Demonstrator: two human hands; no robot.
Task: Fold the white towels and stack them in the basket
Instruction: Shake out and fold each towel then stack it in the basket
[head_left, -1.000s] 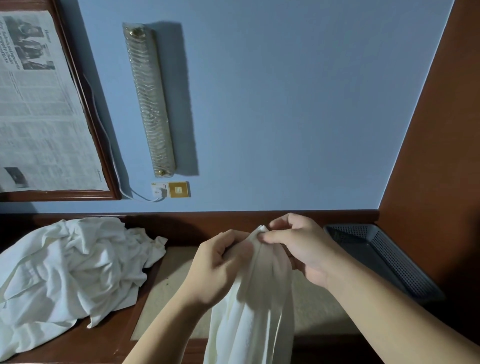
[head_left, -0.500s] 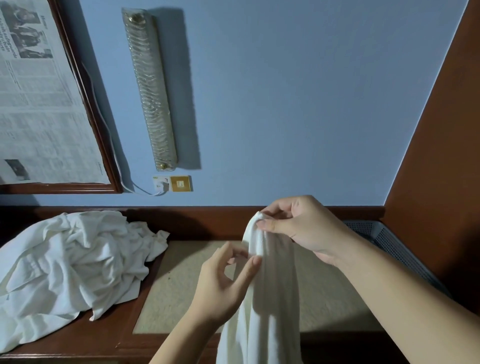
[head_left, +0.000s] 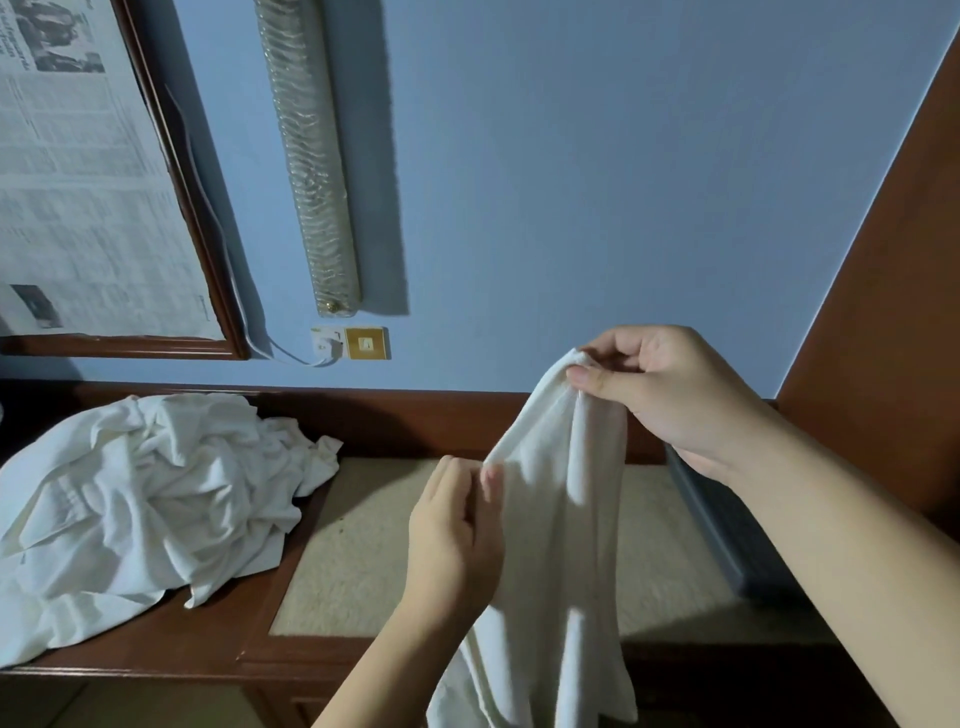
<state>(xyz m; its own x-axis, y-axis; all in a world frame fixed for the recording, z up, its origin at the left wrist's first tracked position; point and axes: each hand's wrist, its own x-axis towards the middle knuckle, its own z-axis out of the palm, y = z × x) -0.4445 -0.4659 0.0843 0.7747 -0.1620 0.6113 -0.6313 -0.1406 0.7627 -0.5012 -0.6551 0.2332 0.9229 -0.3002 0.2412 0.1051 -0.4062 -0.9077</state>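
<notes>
towel heap (head_left: 150, 499) crowding desk's left, beige inlay (head_left: 358, 551) bare

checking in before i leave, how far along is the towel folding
Nothing looks folded yet. In hand: the right hand pinches a corner of one hanging towel while the left hand grips its edge lower down. Left: the crumpled pile on the desk; the basket is mostly hidden.

We lose the hanging white cloth towel (head_left: 550, 545) off the bottom edge, so its lower end can't be seen. The dark grey plastic basket (head_left: 727, 540) is mostly hidden behind the right hand (head_left: 670, 395) and forearm; we can't tell what's inside. The crumpled white towel pile (head_left: 140, 509) runs off the left edge. The wood-framed newspaper print (head_left: 83, 197) is cropped top and left, text too small to read. Left hand's fingertips (head_left: 491, 475) blur against the towel edge.
</notes>
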